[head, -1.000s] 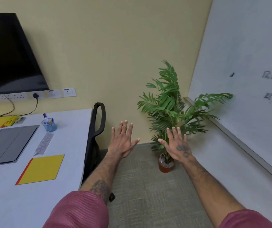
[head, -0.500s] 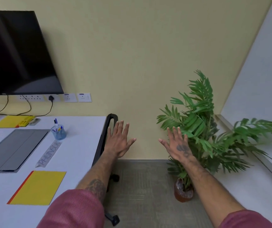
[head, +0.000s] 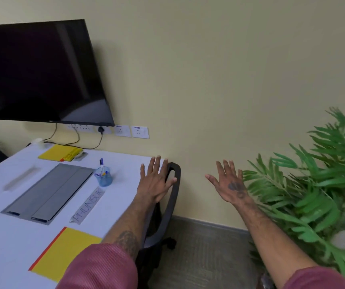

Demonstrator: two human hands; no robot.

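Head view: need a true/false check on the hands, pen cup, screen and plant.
1. The left hand and right hand have spread fingers and hold nothing. True.
2. The left hand grips the blue pen cup. False: the cup stands on the table, apart from the hand.
3. The wall screen is dark. True.
4. The plant stands on the table. False: it is off the table, to the right of the right hand.
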